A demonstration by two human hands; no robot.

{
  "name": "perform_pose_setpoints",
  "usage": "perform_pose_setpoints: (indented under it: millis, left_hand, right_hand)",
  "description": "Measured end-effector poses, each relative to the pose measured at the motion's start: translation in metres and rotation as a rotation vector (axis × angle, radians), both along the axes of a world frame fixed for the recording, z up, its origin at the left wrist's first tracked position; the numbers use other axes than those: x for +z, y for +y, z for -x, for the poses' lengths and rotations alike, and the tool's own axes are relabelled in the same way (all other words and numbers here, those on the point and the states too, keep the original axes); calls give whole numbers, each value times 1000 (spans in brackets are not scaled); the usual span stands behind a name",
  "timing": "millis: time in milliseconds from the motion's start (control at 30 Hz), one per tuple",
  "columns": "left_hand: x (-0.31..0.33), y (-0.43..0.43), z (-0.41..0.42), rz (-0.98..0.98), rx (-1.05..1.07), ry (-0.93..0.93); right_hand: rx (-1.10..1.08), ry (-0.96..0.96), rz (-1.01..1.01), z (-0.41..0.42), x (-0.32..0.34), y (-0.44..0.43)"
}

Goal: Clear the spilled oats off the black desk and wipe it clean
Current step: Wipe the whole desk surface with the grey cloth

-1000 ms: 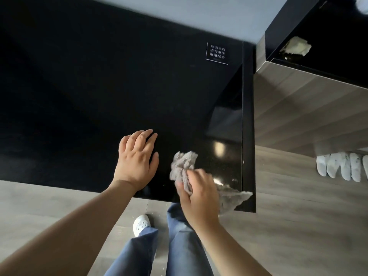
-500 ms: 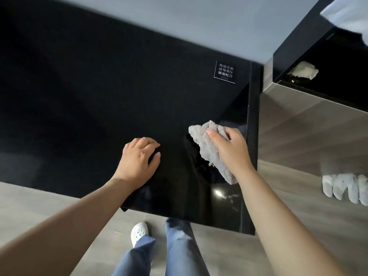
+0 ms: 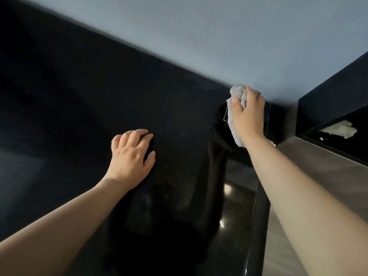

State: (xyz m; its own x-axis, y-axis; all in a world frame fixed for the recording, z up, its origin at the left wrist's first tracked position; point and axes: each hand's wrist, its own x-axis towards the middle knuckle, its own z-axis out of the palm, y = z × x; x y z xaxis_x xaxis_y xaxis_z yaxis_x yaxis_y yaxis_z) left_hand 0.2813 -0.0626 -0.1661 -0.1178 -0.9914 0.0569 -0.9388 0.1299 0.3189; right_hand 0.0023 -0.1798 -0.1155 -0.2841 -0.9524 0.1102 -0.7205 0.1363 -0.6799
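Right hand [image 3: 248,116] grips a bunched grey cloth [image 3: 237,108] against the glossy black worktop [image 3: 79,96] at its far right corner, beside the blue-grey wall [image 3: 199,36], while left hand [image 3: 132,156] rests open, fingers spread, palm down mid-worktop, well apart from the cloth.

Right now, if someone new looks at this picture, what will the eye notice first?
First, the right hand pressing a grey cloth at the far right corner of the glossy black desk, against the grey-blue wall. Next, the left hand lying flat near the desk's middle. At the right edge, a pale crumpled scrap lies on another dark surface.
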Motion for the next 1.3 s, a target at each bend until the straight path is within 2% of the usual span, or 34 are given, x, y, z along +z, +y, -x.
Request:
perform_pose_setpoints:
  millis: [133, 233, 400, 500, 600, 667, 733, 800, 867, 933, 1033, 1100, 1300]
  left_hand:
    - [-8, -30, 12, -2, 29, -76]
    - [-16, -38, 15, 34, 63, -57]
    - [-27, -52, 20, 41, 125, -42]
    - [-33, -56, 19, 15, 116, -61]
    - [-34, -59, 14, 7, 109, -77]
    - [-33, -61, 17, 4, 111, -73]
    - [-32, -60, 22, 7, 108, -60]
    - [-30, -60, 27, 14, 102, -51]
    - [-29, -60, 28, 10, 95, -54]
    - [-27, -61, 25, 17, 101, -49]
    - [-27, -58, 22, 21, 106, -54]
    - [-27, -56, 22, 24, 104, -56]
    - [-28, -55, 21, 31, 97, -56]
  right_hand:
    - [-2, 165, -29, 18, -34, -70]
    - [-34, 344, -10, 19, -58, -100]
    - [9, 462, 59, -5, -84, -128]
    - [154, 432, 111, -21, -91, -106]
    - [360, 305, 182, -46, -89, -41]
    - [458, 214, 155, -53, -83, -4]
    - [458, 37, 64, -44, -67, 7]
    - [378, -53, 109, -30, -49, -9]
    - [245, -16, 153, -14, -39, -44]
    - [126, 26, 114, -6, -44, -84]
    - [44, 344, -32, -10, -72, -109]
    - [57, 411, -35, -15, -83, -103]
    - [158, 341, 357, -7, -85, -59]
